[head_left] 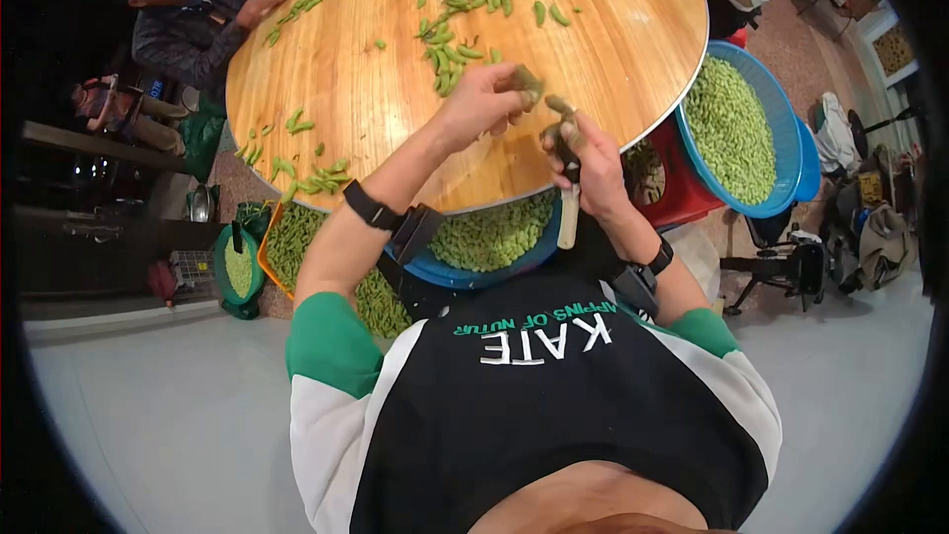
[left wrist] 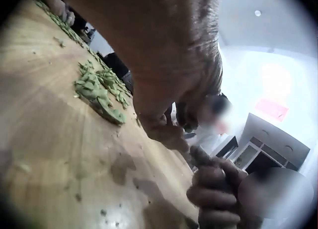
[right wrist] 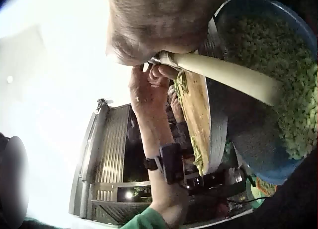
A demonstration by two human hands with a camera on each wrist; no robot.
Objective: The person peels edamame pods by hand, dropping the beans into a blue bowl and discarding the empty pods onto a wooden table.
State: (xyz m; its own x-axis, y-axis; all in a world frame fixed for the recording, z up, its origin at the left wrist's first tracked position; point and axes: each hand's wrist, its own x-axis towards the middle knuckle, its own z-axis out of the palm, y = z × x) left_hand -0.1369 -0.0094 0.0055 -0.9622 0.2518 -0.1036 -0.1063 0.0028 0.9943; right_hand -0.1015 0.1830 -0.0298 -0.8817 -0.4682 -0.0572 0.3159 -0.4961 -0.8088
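Observation:
My left hand (head_left: 479, 104) is over the near part of the round wooden table (head_left: 366, 59), thumb and fingers pinched together. A blurred green bean pod (head_left: 531, 85) shows at its fingertips. Close beside it, my right hand (head_left: 596, 166) grips a tool with a cream handle (head_left: 567, 220), which points down toward my body. In the right wrist view the handle (right wrist: 223, 75) meets a short metal part; the working end is hidden by the hand, so I cannot tell its kind. Loose green pods (head_left: 450, 54) lie just beyond my left hand.
A blue basket of shelled beans (head_left: 732, 129) stands at the right, by a red stool (head_left: 677, 183). Another blue tub (head_left: 445, 272) of beans sits below the table edge. Unshelled pods fill an orange crate (head_left: 265, 262). People (head_left: 188, 15) work across the table.

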